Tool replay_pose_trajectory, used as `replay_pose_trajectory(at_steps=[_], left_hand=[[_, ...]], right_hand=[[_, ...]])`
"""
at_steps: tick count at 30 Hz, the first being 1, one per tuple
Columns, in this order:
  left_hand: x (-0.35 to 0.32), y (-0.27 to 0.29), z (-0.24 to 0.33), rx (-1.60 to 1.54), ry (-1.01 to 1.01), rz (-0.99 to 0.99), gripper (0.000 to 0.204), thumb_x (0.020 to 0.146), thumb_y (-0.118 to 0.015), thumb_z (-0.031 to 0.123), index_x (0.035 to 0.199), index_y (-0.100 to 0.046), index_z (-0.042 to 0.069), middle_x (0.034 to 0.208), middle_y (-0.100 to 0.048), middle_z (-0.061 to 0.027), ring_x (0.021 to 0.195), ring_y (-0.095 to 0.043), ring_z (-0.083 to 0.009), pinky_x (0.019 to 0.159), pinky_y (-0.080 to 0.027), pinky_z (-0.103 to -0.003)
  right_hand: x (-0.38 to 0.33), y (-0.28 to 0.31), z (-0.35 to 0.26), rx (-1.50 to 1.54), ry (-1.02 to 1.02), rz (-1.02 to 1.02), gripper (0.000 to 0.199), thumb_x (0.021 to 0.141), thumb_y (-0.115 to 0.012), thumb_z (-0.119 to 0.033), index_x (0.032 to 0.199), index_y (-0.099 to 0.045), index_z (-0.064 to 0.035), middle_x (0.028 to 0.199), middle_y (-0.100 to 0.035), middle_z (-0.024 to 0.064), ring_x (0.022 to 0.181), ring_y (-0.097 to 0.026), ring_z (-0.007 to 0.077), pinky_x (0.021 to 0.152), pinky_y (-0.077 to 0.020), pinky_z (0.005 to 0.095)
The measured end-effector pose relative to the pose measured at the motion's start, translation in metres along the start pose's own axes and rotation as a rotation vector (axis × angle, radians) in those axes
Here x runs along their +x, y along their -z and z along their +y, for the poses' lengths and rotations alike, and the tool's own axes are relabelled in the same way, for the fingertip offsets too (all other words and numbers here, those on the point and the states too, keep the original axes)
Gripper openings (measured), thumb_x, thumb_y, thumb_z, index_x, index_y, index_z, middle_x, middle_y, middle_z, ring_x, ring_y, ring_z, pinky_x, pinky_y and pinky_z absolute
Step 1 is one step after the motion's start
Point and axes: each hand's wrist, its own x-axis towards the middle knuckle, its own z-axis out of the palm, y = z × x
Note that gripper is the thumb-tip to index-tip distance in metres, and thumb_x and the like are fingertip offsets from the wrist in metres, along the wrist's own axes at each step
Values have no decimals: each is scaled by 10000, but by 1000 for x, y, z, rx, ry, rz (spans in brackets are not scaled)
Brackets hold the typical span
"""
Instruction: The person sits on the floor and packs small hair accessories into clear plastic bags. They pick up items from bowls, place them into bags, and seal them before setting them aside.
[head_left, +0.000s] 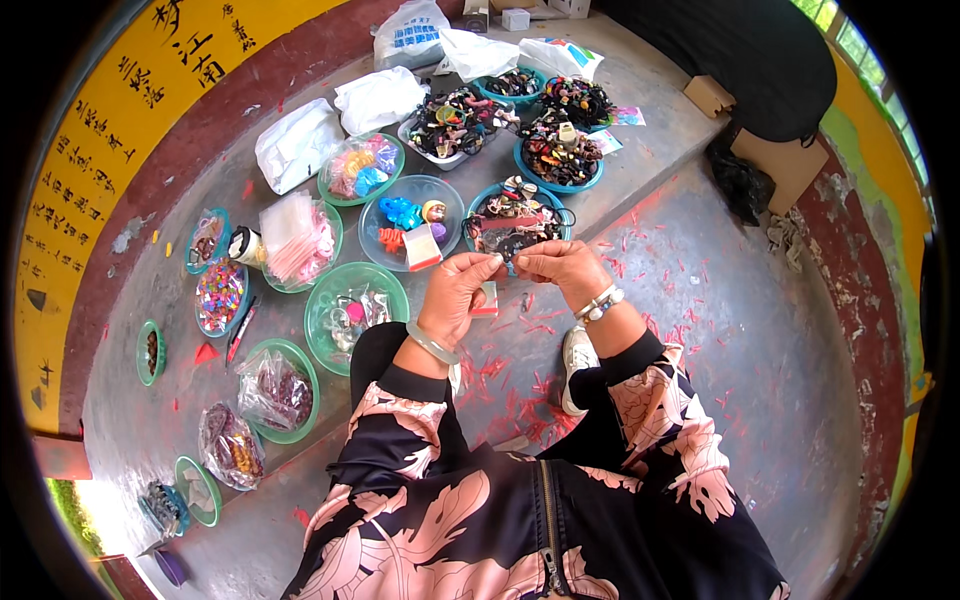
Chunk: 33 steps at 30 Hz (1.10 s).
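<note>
My left hand (458, 292), with a pale bangle at its wrist, is closed in a pinch. My right hand (570, 272), wearing a beaded bracelet, pinches opposite it. Between the fingertips a small dark thing seems to be held, too little to name. Just beyond the hands stands a blue bowl (568, 222) heaped with dark hair ties (515, 212). Close to my left hand is a clear bowl (377, 212) with blue and orange pieces and a small red and white box (422, 247). Another red-edged box (485, 300) shows partly behind that hand.
More bowls of dark hair ties (562, 150) stand farther off, beside white plastic bags (380, 100). Along the left are a green bowl (318, 335) of small packets, a bowl of colourful beads (220, 295) and a pen (241, 330). Red scraps (690, 385) litter the lower floor beyond a ledge.
</note>
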Motion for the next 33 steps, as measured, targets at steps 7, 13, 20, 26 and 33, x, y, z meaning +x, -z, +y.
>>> replay_pose_trajectory(at_steps=[7, 13, 20, 26, 33], left_hand=[[-2, -8, 2, 18, -45, 36, 100, 792, -641, 98, 820, -632, 2, 730, -637, -58, 493, -468, -13, 416, -336, -124], [1, -3, -4, -30, -49, 66, 79, 781, -650, 80, 791, -606, 15, 724, -631, -58, 489, -473, -20, 406, -348, -127], [2, 0, -7, -64, -43, 21, 79, 779, -645, 55, 789, -576, 18, 744, -633, -72, 495, -498, -33, 401, -366, -136], [-1, -6, 1, -80, -4, 7, 77, 796, -628, 60, 832, -582, 10, 810, -646, -103, 614, -582, -71, 458, -423, -146], [-3, -8, 3, 88, -60, 90, 93, 820, -604, 87, 848, -578, 2, 831, -643, -89, 783, -630, -127, 561, -495, -192]], right_hand=[[5, 5, 5, -157, 66, 4, 106, 726, -685, -50, 795, -658, 26, 723, -643, 71, 639, -589, 129, 619, -470, 236], [2, 1, 3, -176, 56, 14, 114, 725, -693, -68, 781, -651, 21, 701, -632, 58, 626, -573, 119, 601, -460, 230], [2, -1, 2, -174, 56, -1, 101, 737, -684, -68, 776, -649, 19, 695, -628, 54, 624, -567, 115, 592, -454, 228], [4, 7, 5, -261, 105, 10, 128, 735, -683, -81, 819, -656, 12, 706, -629, 43, 626, -562, 102, 583, -450, 219], [-9, 3, -15, -593, 596, 237, 162, 713, -663, -57, 872, -644, -37, 767, -616, 35, 643, -582, 107, 578, -467, 244]])
